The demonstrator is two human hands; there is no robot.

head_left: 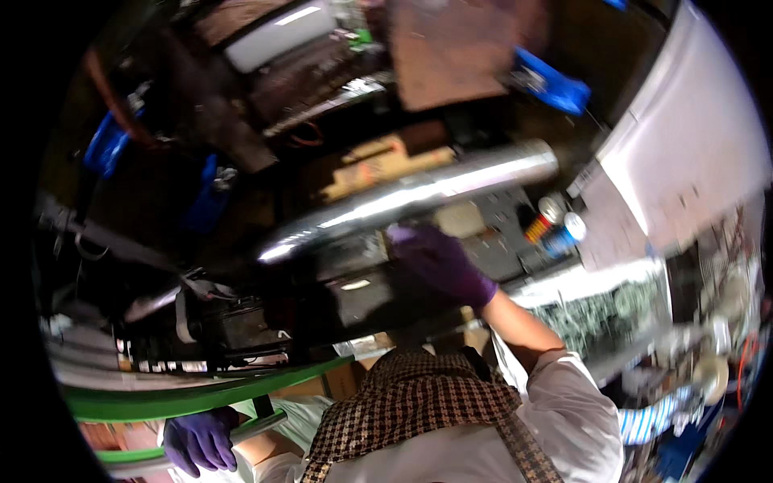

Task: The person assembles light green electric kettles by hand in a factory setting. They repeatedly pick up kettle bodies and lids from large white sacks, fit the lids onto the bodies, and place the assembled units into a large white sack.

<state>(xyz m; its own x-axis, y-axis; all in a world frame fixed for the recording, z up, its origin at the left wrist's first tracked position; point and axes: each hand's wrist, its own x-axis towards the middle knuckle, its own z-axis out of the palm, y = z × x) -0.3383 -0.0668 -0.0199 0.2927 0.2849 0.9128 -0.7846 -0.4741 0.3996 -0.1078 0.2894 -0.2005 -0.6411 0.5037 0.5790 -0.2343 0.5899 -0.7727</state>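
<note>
My right hand point(441, 264), in a purple glove, reaches over the dark machine bed just below a long shiny metal cylinder point(435, 191). Its fingers are smeared by motion, so whether they hold anything is unclear. A pale tan flat piece point(459, 219) lies close beside those fingertips. At the lower left, my left hand point(200, 441), also gloved in purple, hangs over a metal rod point(259, 425) beneath a curved green bar point(209, 396). Its fingers point downward, slightly apart, with nothing visible in them.
Right of the cylinder stand a red-and-yellow can point(546, 219) and a blue-and-white can point(566, 234). A tray of tangled greenish strands point(616, 312) lies nearer on the right. Blue handle-like parts point(555, 84) sit at the far side. A large white panel point(684, 137) rises at right.
</note>
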